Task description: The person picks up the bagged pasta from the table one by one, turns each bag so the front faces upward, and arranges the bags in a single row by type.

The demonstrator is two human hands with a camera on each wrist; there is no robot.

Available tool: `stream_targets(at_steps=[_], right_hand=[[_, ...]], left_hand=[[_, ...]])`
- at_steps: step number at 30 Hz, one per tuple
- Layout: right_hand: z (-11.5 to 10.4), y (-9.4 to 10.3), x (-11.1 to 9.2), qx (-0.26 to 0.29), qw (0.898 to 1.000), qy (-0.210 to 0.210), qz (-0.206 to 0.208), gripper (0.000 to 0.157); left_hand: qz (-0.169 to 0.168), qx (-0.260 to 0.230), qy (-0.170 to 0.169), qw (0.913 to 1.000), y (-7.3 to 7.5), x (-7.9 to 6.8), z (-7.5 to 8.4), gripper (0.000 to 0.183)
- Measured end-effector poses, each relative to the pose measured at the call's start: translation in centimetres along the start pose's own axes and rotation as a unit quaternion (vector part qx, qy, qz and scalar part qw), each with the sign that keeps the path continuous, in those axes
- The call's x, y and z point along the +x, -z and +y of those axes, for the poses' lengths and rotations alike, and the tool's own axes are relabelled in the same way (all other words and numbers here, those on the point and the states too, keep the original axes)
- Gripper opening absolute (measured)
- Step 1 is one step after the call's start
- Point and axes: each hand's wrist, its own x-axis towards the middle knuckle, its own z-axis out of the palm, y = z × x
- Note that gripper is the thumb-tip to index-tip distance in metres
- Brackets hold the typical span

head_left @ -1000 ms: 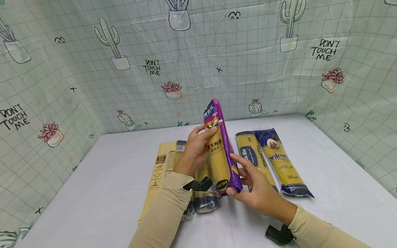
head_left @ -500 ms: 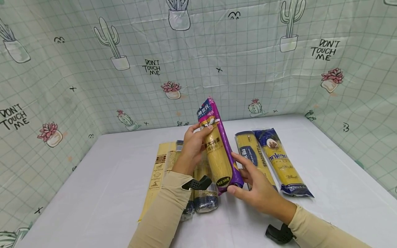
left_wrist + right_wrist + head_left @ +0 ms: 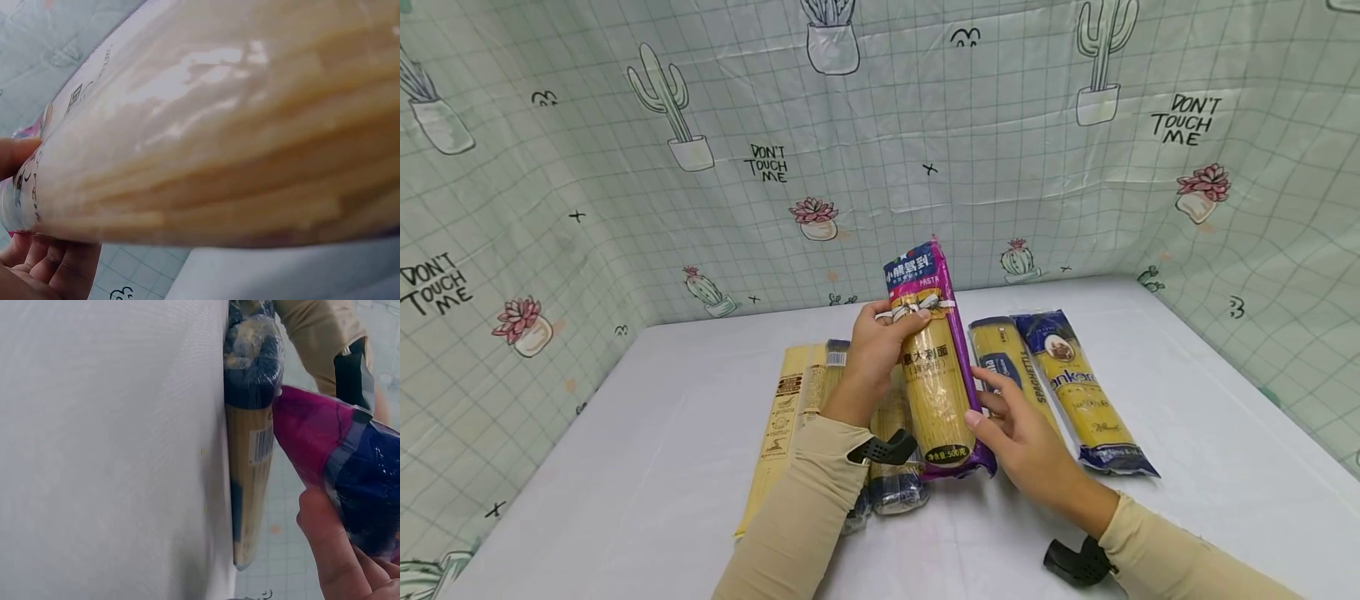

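Observation:
A purple-edged packet of spaghetti (image 3: 936, 375) is held up above the table, its printed front towards the head camera and its top leaning away. My left hand (image 3: 876, 350) grips its upper left side, thumb across the front and fingers behind. In the left wrist view, the clear wrapper over the pasta (image 3: 219, 137) fills most of the picture. My right hand (image 3: 1026, 446) holds the lower right edge, the thumb near the front and the other fingers along the side. The right wrist view has the packet's purple and blue end (image 3: 369, 475) beside my fingers (image 3: 331, 544).
Left of the held packet lie a pale yellow pasta packet (image 3: 778, 425) and two blue-ended ones, one of them a spaghetti packet (image 3: 898, 492) partly covered by it. To the right lie a Spaghetti-labelled packet (image 3: 1000, 337) and a blue-and-yellow packet (image 3: 1082, 400). A patterned cloth (image 3: 880, 167) hangs behind the white table (image 3: 647, 467).
The held packet tilted slightly left, then swung back right and turned its front more fully to the head camera. My right thumb has moved up from the bottom corner along the right edge.

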Motion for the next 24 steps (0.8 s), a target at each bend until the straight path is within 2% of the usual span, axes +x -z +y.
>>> stream_targets(at_steps=[5,9,18,24], right_hand=[[-0.13,-0.02,0.25,0.025,0.999,-0.033,-0.002,0.068],[-0.18,-0.14,0.38,0.038,0.998,-0.042,-0.002,0.072],[-0.04,-0.17,0.24,0.063,0.998,-0.018,0.013,0.075],[0.09,0.03,0.04,0.068,0.997,-0.014,0.022,0.073]], left_hand=[[-0.002,0.004,-0.001,1.0000,-0.08,-0.25,0.08,0.061],[-0.014,0.013,0.005,0.9998,-0.12,-0.28,0.06,0.060],[-0.056,0.012,0.002,0.9984,-0.16,-0.30,0.03,0.058],[-0.084,0.027,0.014,0.9960,-0.10,-0.23,0.20,0.062]])
